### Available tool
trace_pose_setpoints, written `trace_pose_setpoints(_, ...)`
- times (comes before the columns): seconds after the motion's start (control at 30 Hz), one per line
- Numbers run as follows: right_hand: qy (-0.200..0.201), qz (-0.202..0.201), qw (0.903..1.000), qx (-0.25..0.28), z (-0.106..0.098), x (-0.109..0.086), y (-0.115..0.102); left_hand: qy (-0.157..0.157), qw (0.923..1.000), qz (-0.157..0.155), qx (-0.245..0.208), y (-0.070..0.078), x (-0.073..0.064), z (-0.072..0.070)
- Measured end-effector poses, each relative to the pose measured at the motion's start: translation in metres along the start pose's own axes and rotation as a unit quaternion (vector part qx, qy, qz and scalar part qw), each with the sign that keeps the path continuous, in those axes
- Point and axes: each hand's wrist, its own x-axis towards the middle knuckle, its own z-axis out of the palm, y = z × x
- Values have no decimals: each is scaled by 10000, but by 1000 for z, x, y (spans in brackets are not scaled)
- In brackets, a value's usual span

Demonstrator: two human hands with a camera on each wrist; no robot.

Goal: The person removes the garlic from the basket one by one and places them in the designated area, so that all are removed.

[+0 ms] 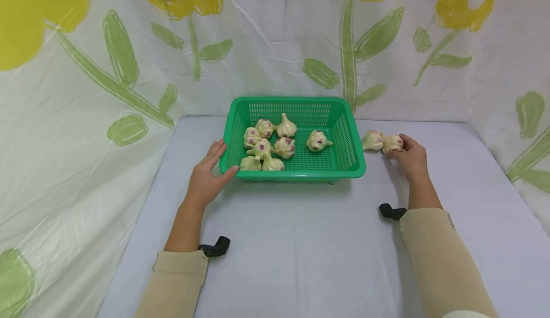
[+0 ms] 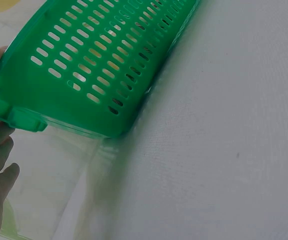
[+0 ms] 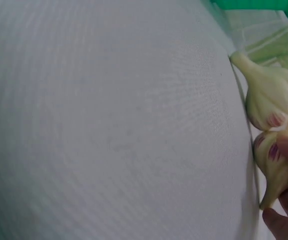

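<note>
My left hand (image 1: 205, 178) rests at the front left corner of a green plastic basket (image 1: 292, 174), its thumb at the front rim and its fingers stretched along the left side. Several garlic bulbs, whitish with purple streaks, lie in the basket. Most cluster on the left; a lone garlic bulb (image 1: 317, 141) sits right of centre. Outside, to the right, my right hand (image 1: 413, 158) pinches a garlic bulb (image 3: 279, 172) between thumb and fingers. Touching that bulb is another garlic bulb (image 3: 274, 95), close to the basket's right side.
The basket stands toward the back of a table with a pale cloth (image 1: 296, 251). A white curtain (image 1: 266, 46) printed with yellow flowers and green leaves hangs behind and at both sides. Each wrist wears a black device (image 1: 216, 247).
</note>
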Motion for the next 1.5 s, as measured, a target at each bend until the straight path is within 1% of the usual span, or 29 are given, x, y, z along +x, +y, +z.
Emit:
trace_pose_setpoints(0.37, -112, -32, 9999, -107, -3, -2, -3, -27, 10000, 0, 60, 0, 0, 0)
trace_pose_setpoints(0.53, -177, 65, 9998, -118, -5, -2, -5, -29, 10000, -5, 41, 1, 0, -1)
trace_pose_setpoints(0.63, -191, 58, 9996, -212, -8, -3, -7, -48, 10000, -31, 39, 1, 0, -1)
trace_pose_setpoints(0.77, -213, -72, 9993, -300, -16, -4, -14, -65, 10000, -30, 19, 0, 0, -1)
trace_pose_setpoints(0.83, -217, -169, 9991, -327, -21, -4, -21, -51, 10000, 1, 12, 0, 0, -1)
trace_pose_setpoints(0.93, -173, -368, 9985, -377, -27, -4, -38, -13, 10000, 45, 10, -1, 0, -1)
trace_pose_setpoints(1.13, -140, -822, 9959, -357, -31, -7, -83, -17, 10000, 59, 3, -3, 0, -1)
trace_pose_setpoints(1.23, -138, -1043, 9941, -280, -27, -9, -105, -38, 10000, 34, 12, -3, 0, -1)
trace_pose_setpoints(1.37, -202, -1315, 9911, -68, -17, -13, -129, -62, 10000, 1, 13, -3, 0, -1)
trace_pose_setpoints(1.5, -486, -1494, 9873, 242, -4, -17, -148, -87, 9999, -76, -2, -2, -1, -1)
